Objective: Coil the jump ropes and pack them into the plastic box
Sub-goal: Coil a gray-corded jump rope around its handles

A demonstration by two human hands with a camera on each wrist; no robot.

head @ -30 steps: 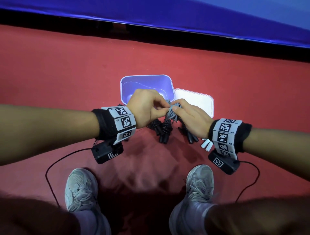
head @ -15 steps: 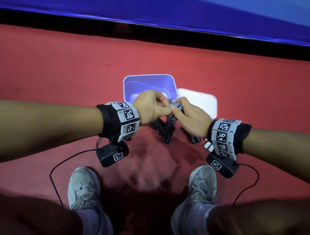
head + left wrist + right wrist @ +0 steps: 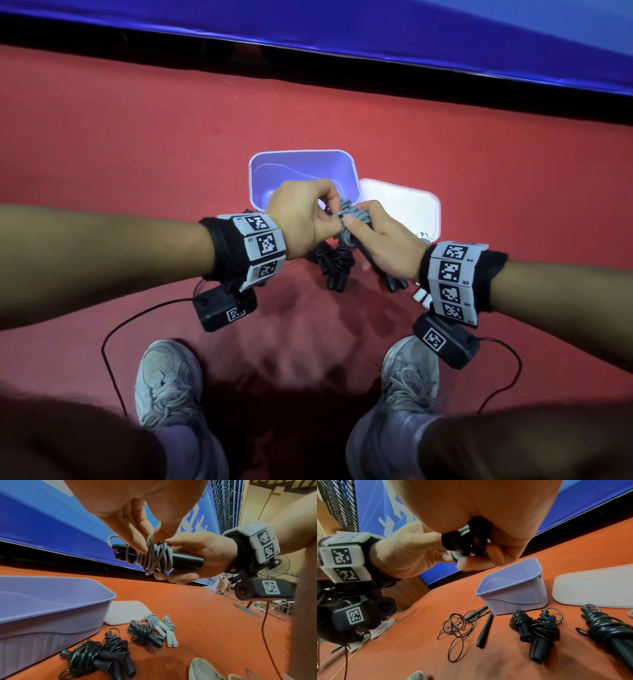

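A: Item one, grey jump rope (image 3: pixel 155 555)?
B: Held above the floor near the plastic box (image 3: pixel 301 171); right hand (image 3: pixel 387 245) clenched round both black handles to steady them, left hand (image 3: pixel 301 216) pinching the cord's last loop, likely to tuck it in

A: Remaining stock?
B: Four coiled bundles (image 3: pixel 145 635) beside the box, one loose black rope (image 3: pixel 462 623) uncoiled, lid (image 3: pixel 404 209) set aside; box holds nothing yet

A: Setting?
B: Red floor (image 3: pixel 137 154), blue barrier (image 3: pixel 342 24) behind
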